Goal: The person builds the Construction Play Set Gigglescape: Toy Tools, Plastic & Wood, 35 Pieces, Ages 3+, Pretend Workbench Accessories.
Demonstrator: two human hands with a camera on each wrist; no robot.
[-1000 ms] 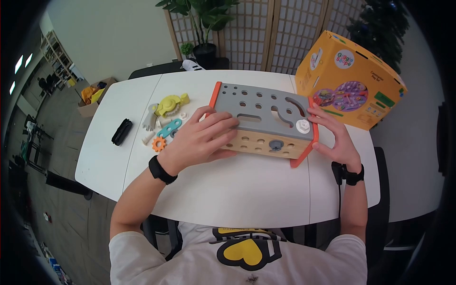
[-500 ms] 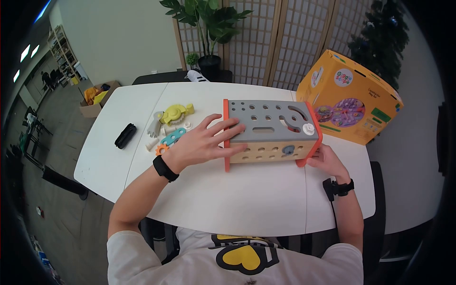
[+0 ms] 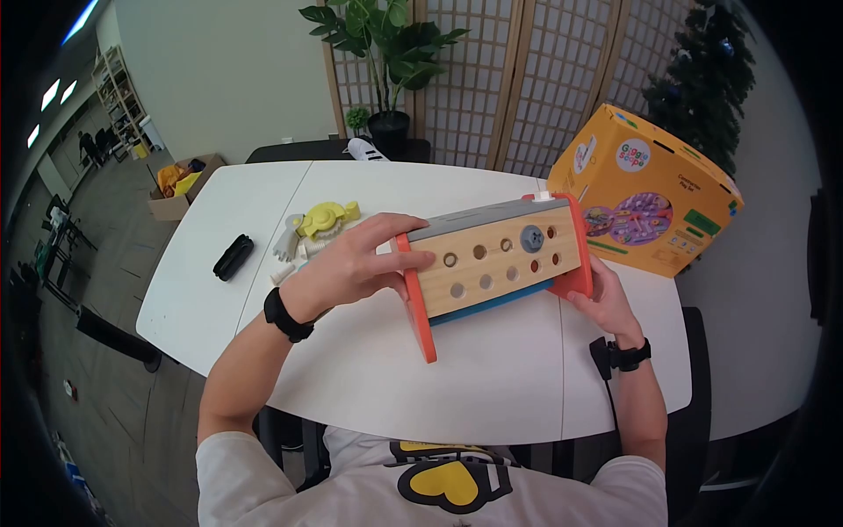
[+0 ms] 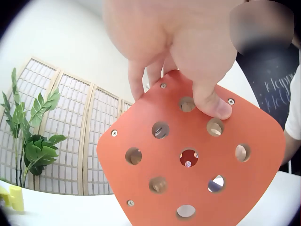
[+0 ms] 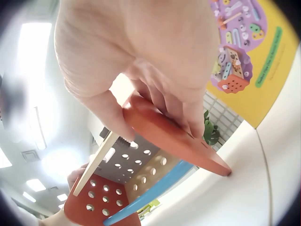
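Observation:
A toy workbench with a holed wooden side (image 3: 487,270), grey top and red end panels is tilted back over the table. The left hand (image 3: 347,268) grips its left end panel, thumb on the outer red face (image 4: 188,127). At the other end the right hand (image 3: 608,303) pinches the right red panel (image 5: 174,139) between thumb and fingers. A grey-blue screw head (image 3: 532,238) sits in the wooden side, and a white piece (image 3: 543,197) stands on the top. A blue strip (image 3: 492,305) shows along the lower edge.
Left of the workbench lie a yellow toy piece (image 3: 327,218) and a grey piece (image 3: 287,239), partly behind the left hand. A black case (image 3: 233,257) lies farther left. The yellow printed box (image 3: 650,193) stands at the back right of the white table (image 3: 474,386).
The workbench has tipped backward, turning its wooden side up toward the head view, and its left end has come nearer the person. The left hand has moved from the top onto the left panel.

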